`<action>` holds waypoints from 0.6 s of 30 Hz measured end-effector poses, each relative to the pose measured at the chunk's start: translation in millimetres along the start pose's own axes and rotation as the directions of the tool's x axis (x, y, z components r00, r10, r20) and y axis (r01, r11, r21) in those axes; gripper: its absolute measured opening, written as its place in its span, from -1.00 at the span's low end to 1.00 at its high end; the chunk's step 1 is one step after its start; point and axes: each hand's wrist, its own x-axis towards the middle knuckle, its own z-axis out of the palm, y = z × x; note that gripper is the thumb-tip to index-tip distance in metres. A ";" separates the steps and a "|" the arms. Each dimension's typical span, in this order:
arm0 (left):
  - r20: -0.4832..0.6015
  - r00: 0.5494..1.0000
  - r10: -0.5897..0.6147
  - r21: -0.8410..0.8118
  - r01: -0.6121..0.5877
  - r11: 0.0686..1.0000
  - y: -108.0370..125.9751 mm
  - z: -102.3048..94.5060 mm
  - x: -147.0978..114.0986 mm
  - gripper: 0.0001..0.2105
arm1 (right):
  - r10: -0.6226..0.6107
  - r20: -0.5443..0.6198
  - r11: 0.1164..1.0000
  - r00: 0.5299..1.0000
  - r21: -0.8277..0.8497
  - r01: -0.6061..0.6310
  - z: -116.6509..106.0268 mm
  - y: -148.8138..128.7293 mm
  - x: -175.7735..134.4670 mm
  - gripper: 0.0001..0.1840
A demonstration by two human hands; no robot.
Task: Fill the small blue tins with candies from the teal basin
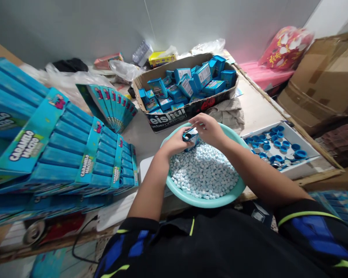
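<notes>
A small blue candy box [192, 137] with a dark round opening at its top is gripped in my left hand [176, 143], over the near-full basin. My right hand [209, 130] is just beside the box's upper end, its fingers curled and drawn together; whatever they may hold is too small to make out. Below both hands, the turquoise basin [201, 203] holds a heap of small white and pale blue candies [204, 170]. The lower part of the box is close to the candies, and I cannot tell whether it touches them.
Behind the basin, a cardboard tray [168, 122] is heaped with blue boxes. At right, a white tray [295, 166] carries blue caps [300, 155]. Stacked blue display cartons [60, 146] fill the left. A grey cloth [230, 115] lies behind the basin; brown cartons [321, 77] stand far right.
</notes>
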 end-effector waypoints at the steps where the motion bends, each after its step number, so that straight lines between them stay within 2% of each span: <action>1: 0.017 1.000 -0.018 -0.026 0.018 0.999 -0.1 -1.4 -0.4 -0.16 | 0.013 -0.008 0.993 1.000 -0.114 -0.014 -7.9 -1.4 -1.8 -0.72; 2: 0.028 0.999 -0.031 -0.079 0.033 0.996 -0.3 -2.6 -0.6 -0.13 | 0.047 0.019 0.975 0.999 -0.219 -0.042 -15.8 -3.1 -6.5 -0.73; 4: 0.038 0.998 -0.046 -0.225 0.054 0.973 -1.3 -4.4 0.3 -0.17 | 0.167 0.154 0.918 0.974 -0.384 -0.096 -28.6 -7.2 -24.5 -0.72; 6: 0.031 0.998 -0.061 -0.318 0.068 0.946 -3.3 -5.1 2.8 -0.27 | 0.281 0.331 0.857 0.901 -0.508 -0.081 -33.5 -12.5 -50.2 -0.61; 9: 0.006 0.998 -0.057 -0.257 0.057 0.965 -6.9 -4.1 7.1 -0.38 | 0.315 0.519 0.788 0.795 -0.610 0.086 -28.2 -21.7 -83.4 -0.25; 11: -0.034 0.999 -0.032 -0.169 0.026 0.985 -9.1 -2.5 8.9 -0.44 | 0.298 0.591 0.776 0.749 -0.607 0.171 -22.2 -26.4 -91.5 -0.13; 15: -0.076 0.997 -0.012 -0.075 0.007 0.997 -11.0 0.3 8.3 -0.45 | 0.265 0.659 0.834 0.704 -0.523 0.175 -13.2 -27.4 -80.9 -0.26; 18: -0.054 0.998 0.029 -0.067 -0.033 0.997 -8.2 -0.3 5.1 -0.41 | 0.257 0.638 0.867 0.726 -0.484 0.118 -6.9 -23.9 -71.7 -0.50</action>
